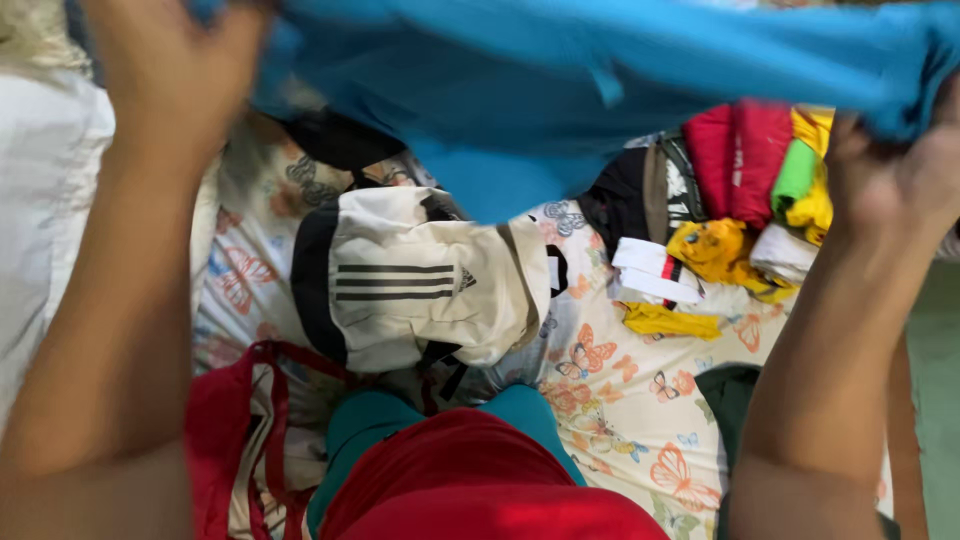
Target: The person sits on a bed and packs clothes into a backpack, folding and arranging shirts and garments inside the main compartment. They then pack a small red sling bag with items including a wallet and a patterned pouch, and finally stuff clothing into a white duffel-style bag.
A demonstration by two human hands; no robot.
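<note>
You have both arms raised, and between them you hold a blue garment [600,90] stretched across the top of the view, from about ten o'clock over to two o'clock. Your left hand [175,75] is closed on its left edge up at eleven o'clock, the fingers curled into the cloth; the hand is blurred, so you cannot tell more of the grip than that. Your right hand [900,170] bunches the right edge at two o'clock — fingers clamped around a fold of the fabric. The middle of the garment sags down to a point near the centre. Under it lies a bed sheet printed with butterflies [620,390]. On that sheet, just left of centre, rests a cream sports top with black stripes [420,280]. At seven o'clock you see a red and white piece [240,440], and at six o'clock — nearest to you — red cloth [480,490] over teal cloth [365,425]. Toward two o'clock, below your right hand, sits a heap of clothes [745,200] in red, yellow, green and white, some folded. A white cloth [45,190] lies along the left edge at nine o'clock.
</note>
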